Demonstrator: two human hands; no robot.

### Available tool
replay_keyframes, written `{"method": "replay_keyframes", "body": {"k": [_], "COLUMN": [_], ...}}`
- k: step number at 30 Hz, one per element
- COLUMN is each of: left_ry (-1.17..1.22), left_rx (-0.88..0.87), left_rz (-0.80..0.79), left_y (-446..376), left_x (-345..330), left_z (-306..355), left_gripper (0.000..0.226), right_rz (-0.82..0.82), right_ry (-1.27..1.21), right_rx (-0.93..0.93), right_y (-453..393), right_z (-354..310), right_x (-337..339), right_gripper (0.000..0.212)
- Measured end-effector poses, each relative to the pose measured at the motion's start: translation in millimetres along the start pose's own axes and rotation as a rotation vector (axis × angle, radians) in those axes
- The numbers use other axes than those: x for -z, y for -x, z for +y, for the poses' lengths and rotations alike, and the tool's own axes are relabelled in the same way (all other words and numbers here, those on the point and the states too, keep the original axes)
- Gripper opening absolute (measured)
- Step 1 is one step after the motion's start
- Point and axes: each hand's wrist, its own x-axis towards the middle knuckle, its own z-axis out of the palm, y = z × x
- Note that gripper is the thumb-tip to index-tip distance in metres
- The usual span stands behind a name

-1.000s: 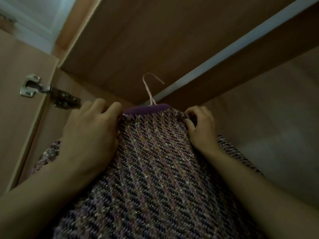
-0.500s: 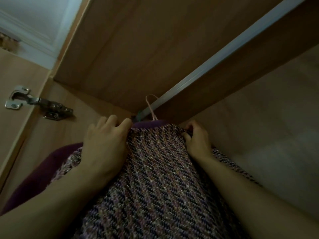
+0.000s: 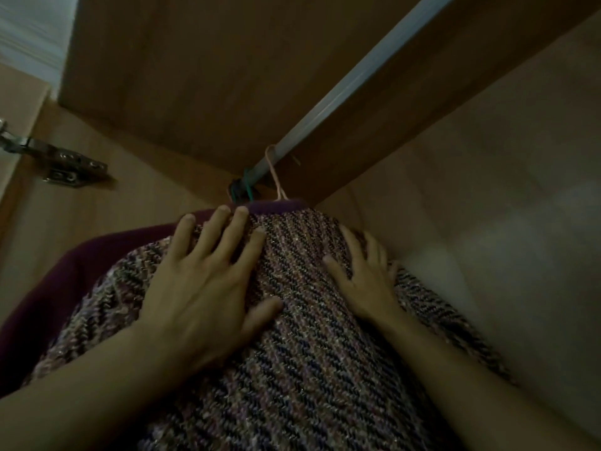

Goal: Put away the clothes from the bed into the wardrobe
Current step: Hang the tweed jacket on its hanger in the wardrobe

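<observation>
A purple-and-dark tweed garment (image 3: 299, 336) hangs inside the wardrobe on a pink hanger (image 3: 274, 170), whose hook sits over the grey clothes rail (image 3: 357, 76). A plain dark purple lining or second garment (image 3: 97, 255) shows at its collar and left side. My left hand (image 3: 208, 281) lies flat on the garment's left shoulder with fingers spread. On the right shoulder rests my right hand (image 3: 367, 275), also flat with fingers apart. Neither hand grips the fabric.
The wardrobe's wooden top panel (image 3: 195, 76) is overhead and its pale side wall (image 3: 504, 190) is close on the right. A metal door hinge (image 3: 68, 167) is on the left wall. A green hanger hook (image 3: 248, 187) sits at the rail's near end.
The hanger hook has gone up onto the rail. Both hands have let go of the garment's shoulders and now lie spread flat on the fabric.
</observation>
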Motion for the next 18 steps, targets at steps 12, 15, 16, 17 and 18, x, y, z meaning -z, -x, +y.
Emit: {"method": "replay_keyframes", "body": {"k": [12,15,16,17,18], "left_ry": [-0.143,-0.008,0.035,0.064,0.071], "left_rx": [-0.049,-0.120,-0.170,-0.228,-0.283], "left_rz": [-0.163,-0.189,-0.205,-0.231,-0.262], "left_y": [21,47,60,75,89], "left_x": [-34,-23,-20,-18,-15], "left_z": [-12,0,5,10,14], "left_gripper": [0.100,0.101,0.103,0.107,0.111], "right_rz": [-0.248,-0.299,-0.333,-0.378,-0.427], "right_ry": [-0.049,-0.091,-0.108,-0.122,-0.122], "right_rx": [-0.042,-0.044,-0.041,-0.034,-0.023], "right_y": [43,69,82,98,115], "right_z": [7,1,-1,-3,-4], "right_x": [-61,-42,-36,-31,-28], "right_gripper": [0.093,0.098,0.101,0.103,0.105]}}
